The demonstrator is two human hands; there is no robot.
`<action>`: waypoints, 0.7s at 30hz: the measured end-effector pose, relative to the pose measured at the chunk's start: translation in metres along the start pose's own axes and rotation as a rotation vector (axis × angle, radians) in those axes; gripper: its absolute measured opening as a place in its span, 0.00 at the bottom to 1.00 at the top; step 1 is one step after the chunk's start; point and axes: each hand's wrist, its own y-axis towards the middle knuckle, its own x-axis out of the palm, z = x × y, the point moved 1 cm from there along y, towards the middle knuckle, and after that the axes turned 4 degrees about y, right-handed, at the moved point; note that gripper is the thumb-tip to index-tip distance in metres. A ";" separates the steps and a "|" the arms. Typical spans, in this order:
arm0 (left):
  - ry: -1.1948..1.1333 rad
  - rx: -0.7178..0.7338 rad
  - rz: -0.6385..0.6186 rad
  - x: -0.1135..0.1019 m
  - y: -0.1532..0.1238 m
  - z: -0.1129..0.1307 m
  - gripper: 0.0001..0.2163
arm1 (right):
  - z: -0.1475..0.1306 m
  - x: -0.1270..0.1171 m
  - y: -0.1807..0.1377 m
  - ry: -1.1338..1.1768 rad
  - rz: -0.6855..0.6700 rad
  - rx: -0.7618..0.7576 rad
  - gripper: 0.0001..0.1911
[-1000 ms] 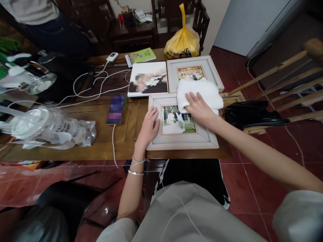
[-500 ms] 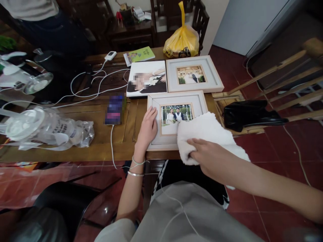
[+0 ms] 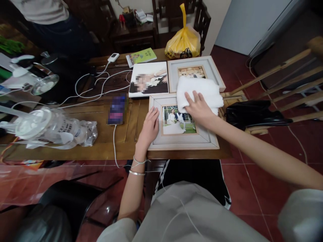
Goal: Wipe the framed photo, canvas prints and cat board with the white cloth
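A light wooden picture frame (image 3: 183, 144) with a wedding photo lies at the table's front edge. My left hand (image 3: 149, 128) grips its left side, fingertips over the border. A folded white towel (image 3: 202, 88) covers the upper right part of this frame and the lower part of a second picture frame (image 3: 214, 65) behind it. My right hand (image 3: 199, 108) presses on the towel and holds it, fingers slightly spread on top. To the left of the second frame lies a white-bordered photo panel (image 3: 148, 69), its picture partly blurred out.
A charging phone (image 3: 116, 109), a bagged plastic cup (image 3: 60, 126) and white cables occupy the left side. Behind stand a yellow bag (image 3: 183, 43) and a green booklet (image 3: 142, 57). A wooden chair (image 3: 285, 87) is at the right; a person (image 3: 55, 23) stands at the far left.
My right hand has moved up and away from me with the towel, from the frame's lower right corner to its upper right. My left hand stays on the frame's left side.
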 end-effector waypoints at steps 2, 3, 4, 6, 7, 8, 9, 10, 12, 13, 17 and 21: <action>-0.006 -0.005 0.006 0.000 0.000 0.001 0.19 | -0.015 -0.008 -0.018 -0.030 -0.076 -0.017 0.19; -0.009 -0.010 0.006 0.000 0.000 0.001 0.19 | -0.025 -0.014 -0.031 -0.048 -0.118 -0.022 0.18; -0.011 -0.016 0.005 0.000 0.000 0.002 0.19 | -0.035 -0.021 -0.044 -0.060 -0.161 -0.033 0.17; -0.012 -0.026 0.000 -0.001 0.000 0.003 0.19 | -0.053 -0.038 -0.072 -0.047 -0.242 -0.083 0.14; -0.010 -0.028 -0.002 -0.001 0.000 0.003 0.19 | -0.061 -0.047 -0.084 -0.017 -0.277 -0.121 0.13; -0.008 -0.031 -0.003 -0.001 0.000 0.004 0.19 | -0.067 -0.055 -0.094 0.025 -0.310 -0.164 0.13; -0.004 -0.033 -0.003 -0.001 0.000 0.005 0.20 | -0.072 -0.062 -0.102 0.074 -0.340 -0.205 0.13; 0.001 -0.034 -0.004 -0.001 0.000 0.005 0.20 | -0.076 -0.067 -0.108 0.121 -0.364 -0.237 0.14; 0.013 -0.036 -0.015 -0.001 -0.001 0.006 0.21 | -0.081 -0.070 -0.112 0.185 -0.386 -0.263 0.16; 0.021 -0.035 -0.026 -0.001 -0.001 0.006 0.21 | -0.082 -0.067 -0.111 0.200 -0.384 -0.257 0.17; 0.058 -0.021 -0.066 -0.001 -0.001 0.006 0.22 | -0.078 -0.038 -0.086 0.188 -0.302 -0.140 0.20; 0.072 -0.026 -0.097 -0.002 -0.001 0.006 0.22 | -0.049 -0.006 -0.033 0.141 -0.139 -0.033 0.19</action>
